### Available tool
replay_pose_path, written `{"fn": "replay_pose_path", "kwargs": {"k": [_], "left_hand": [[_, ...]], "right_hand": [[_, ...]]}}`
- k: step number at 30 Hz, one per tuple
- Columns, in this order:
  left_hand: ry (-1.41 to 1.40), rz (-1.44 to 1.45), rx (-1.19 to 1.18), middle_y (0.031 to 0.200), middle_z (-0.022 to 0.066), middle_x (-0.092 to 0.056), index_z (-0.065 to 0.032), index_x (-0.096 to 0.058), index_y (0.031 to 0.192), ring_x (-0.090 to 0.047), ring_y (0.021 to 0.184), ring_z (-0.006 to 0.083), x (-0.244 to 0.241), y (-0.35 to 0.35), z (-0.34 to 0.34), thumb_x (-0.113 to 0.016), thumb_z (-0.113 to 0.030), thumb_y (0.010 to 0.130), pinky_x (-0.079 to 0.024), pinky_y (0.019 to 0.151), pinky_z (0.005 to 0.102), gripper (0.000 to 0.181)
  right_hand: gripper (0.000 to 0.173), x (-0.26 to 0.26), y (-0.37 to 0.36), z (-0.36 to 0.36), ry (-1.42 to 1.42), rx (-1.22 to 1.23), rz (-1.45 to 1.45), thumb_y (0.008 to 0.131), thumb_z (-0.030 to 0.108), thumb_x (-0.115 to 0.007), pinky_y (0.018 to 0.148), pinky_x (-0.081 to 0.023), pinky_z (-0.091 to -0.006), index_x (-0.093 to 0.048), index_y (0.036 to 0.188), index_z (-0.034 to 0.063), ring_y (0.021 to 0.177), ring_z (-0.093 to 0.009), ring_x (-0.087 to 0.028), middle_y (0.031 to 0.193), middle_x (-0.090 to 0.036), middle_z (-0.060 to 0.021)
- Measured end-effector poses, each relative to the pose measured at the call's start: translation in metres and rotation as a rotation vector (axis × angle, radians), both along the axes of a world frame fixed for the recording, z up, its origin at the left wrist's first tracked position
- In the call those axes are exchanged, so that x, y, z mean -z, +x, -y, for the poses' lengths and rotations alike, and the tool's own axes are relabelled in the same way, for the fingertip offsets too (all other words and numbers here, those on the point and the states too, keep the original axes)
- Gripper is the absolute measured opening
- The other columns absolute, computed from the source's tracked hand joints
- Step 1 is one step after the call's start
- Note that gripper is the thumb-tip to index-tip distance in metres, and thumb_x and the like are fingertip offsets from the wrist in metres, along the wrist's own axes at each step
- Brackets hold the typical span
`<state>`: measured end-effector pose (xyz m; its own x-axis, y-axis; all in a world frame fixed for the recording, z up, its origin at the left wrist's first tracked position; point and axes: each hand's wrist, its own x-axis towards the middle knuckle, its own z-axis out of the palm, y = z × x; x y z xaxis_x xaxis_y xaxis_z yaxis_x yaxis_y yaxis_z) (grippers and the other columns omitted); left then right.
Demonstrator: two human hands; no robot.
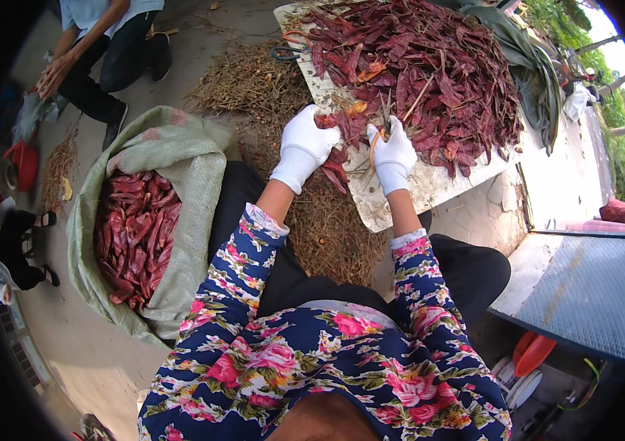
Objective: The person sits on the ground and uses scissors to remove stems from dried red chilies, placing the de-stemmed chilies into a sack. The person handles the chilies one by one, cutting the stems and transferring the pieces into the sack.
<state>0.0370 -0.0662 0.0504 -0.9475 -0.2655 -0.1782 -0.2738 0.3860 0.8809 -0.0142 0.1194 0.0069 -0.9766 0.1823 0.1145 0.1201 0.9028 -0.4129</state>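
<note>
My left hand (306, 144), in a white knit glove, is closed around several dried red chillies (337, 168) at the near left edge of a whitish board (370, 195). In my gloved right hand (393, 154) is a pair of scissors (385, 109) with an orange handle. Its metal blades point away from me, over the board. A large heap of dried red chillies (428, 71), many with stems, covers the far part of the board just beyond both hands. Whether the blades touch a stem is hard to tell.
Left of my legs stands an open woven sack (194, 182) holding dried chillies (136, 237). Cut stems (334, 237) litter the ground below the board. Blue-handled scissors (286, 53) lie at its far left corner. A person (108, 55) crouches far left; a blue-topped table (588, 292) stands right.
</note>
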Motion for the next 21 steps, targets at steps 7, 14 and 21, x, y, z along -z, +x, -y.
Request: {"fn": "replay_pose_path", "kwargs": {"k": [7,14,21], "left_hand": [[-0.008,-0.073,0.117,0.112,0.0153,-0.069,-0.0152,-0.066,0.118,-0.067,0.100,0.0329,-0.001,0.001,-0.011,-0.065,-0.021,0.074,-0.052,0.089,0.0379,0.044],[-0.083,-0.075,0.082,0.113,0.0143,-0.070,-0.0175,-0.069,0.112,-0.067,0.098,0.0337,-0.009,0.004,-0.015,-0.067,-0.028,0.073,-0.052,0.087,0.0369,0.040],[-0.101,-0.053,0.101,0.119,0.0149,-0.068,-0.0172,-0.069,0.110,-0.065,0.105,0.0347,-0.007,0.005,-0.021,-0.066,-0.029,0.074,-0.051,0.091,0.0375,0.038]], "right_hand": [[0.034,0.018,-0.046,-0.004,-0.532,-0.013,-0.114,0.083,0.015,-0.077,0.080,-0.050,-0.0275,-0.062,0.112,0.0044,0.083,-0.013,-0.063,0.095,-0.069,-0.0064],[0.053,0.014,-0.039,-0.026,-0.325,0.062,-0.126,0.088,0.046,-0.071,0.078,-0.053,-0.0410,-0.058,0.122,0.0082,0.088,-0.035,-0.071,0.096,-0.072,-0.0192],[0.057,0.014,-0.062,-0.006,-0.275,0.142,0.052,0.079,0.051,-0.078,0.079,-0.052,-0.0390,-0.064,0.111,0.0061,0.088,-0.031,-0.071,0.094,-0.073,-0.0157]]}}
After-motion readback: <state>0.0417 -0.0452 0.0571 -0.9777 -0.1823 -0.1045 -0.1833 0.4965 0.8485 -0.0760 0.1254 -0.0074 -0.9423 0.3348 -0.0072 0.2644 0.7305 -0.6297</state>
